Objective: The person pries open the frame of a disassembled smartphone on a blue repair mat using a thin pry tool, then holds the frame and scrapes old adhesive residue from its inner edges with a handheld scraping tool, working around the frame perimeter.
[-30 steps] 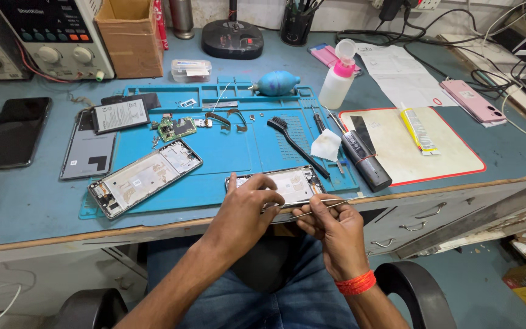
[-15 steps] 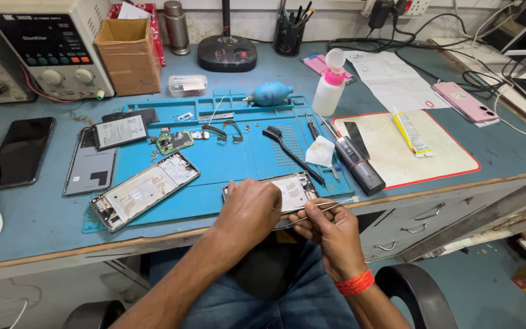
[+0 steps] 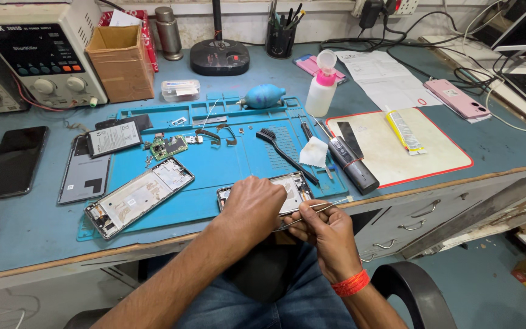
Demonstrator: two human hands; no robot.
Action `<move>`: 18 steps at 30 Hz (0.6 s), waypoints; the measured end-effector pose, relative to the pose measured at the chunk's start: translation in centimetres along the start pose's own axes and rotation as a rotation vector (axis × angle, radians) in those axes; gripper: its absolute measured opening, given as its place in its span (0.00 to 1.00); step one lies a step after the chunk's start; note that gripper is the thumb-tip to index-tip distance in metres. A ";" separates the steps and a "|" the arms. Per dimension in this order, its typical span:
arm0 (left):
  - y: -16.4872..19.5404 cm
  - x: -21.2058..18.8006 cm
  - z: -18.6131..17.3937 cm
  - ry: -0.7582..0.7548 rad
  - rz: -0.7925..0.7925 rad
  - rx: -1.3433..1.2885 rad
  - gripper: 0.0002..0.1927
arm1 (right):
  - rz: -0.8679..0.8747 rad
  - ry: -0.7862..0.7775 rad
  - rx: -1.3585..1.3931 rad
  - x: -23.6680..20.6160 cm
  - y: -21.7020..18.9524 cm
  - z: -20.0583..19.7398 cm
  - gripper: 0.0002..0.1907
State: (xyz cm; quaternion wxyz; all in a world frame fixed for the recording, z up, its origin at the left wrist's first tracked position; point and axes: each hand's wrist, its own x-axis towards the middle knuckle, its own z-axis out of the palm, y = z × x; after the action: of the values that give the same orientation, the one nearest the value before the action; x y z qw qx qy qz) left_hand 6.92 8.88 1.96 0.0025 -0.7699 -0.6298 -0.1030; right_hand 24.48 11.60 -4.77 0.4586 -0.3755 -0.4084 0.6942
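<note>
The left hand (image 3: 254,204) lies curled over an opened silver phone frame (image 3: 290,189) at the near edge of the blue silicone work mat (image 3: 226,164), apparently pressing it down. The right hand (image 3: 324,234) pinches thin metal tweezers (image 3: 315,210), tips just beside the frame. Another stripped phone chassis (image 3: 138,196) lies to the left.

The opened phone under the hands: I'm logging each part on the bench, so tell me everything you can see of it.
The opened phone lies flat at the near edge of the blue work mat, back cover off, showing a pale inner plate inside a dark frame. The left hand rests on its left half and hides it. The right hand holds metal tweezers whose tips lie just past its right edge. Finer parts are too small to tell.
</note>
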 end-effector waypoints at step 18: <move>2.0 -0.6 -0.1 -0.091 -0.075 0.144 0.18 | 0.020 -0.042 -0.011 0.2 -0.2 -0.4 0.12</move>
State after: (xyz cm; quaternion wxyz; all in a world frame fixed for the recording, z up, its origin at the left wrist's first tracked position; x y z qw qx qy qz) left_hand 8.75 7.89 2.22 0.0251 -0.7474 -0.6635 -0.0224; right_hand 24.89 11.94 -4.75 0.4407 -0.3673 -0.4182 0.7042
